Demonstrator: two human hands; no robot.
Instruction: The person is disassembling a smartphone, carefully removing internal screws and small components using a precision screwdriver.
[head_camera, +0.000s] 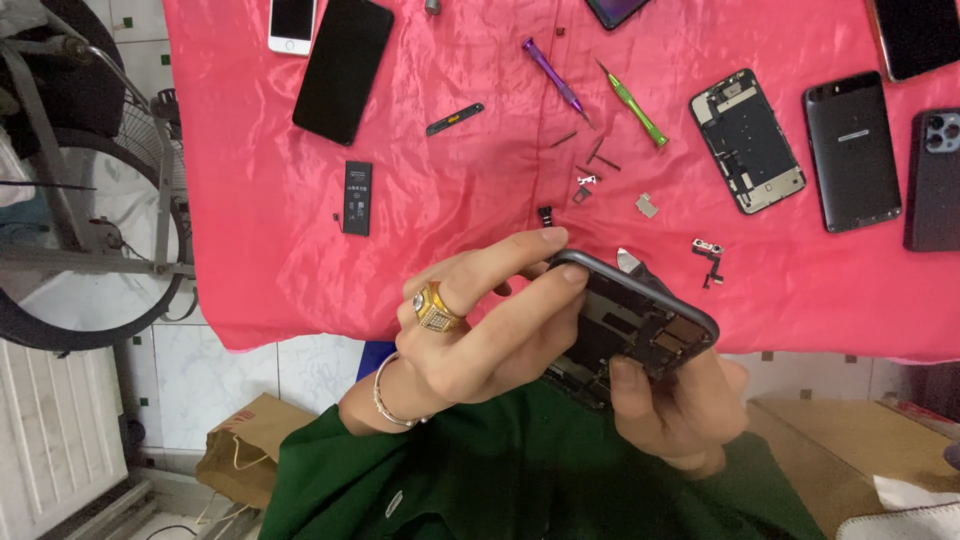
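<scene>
Dark-grey phone chassis (640, 325), back off, boards exposed | L hand (480, 330) + R hand (680, 410) both grasping it

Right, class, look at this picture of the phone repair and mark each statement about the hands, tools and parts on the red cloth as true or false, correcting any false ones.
1. Both hands hold the opened phone frame. True.
2. The left hand wears a gold ring. True.
3. The purple screwdriver is held in the right hand. False: it lies on the red cloth, apart from both hands.
4. The green screwdriver lies beside the purple one. True.
5. The small black battery sits inside the held frame. False: it lies on the cloth, left of the hands.
</scene>
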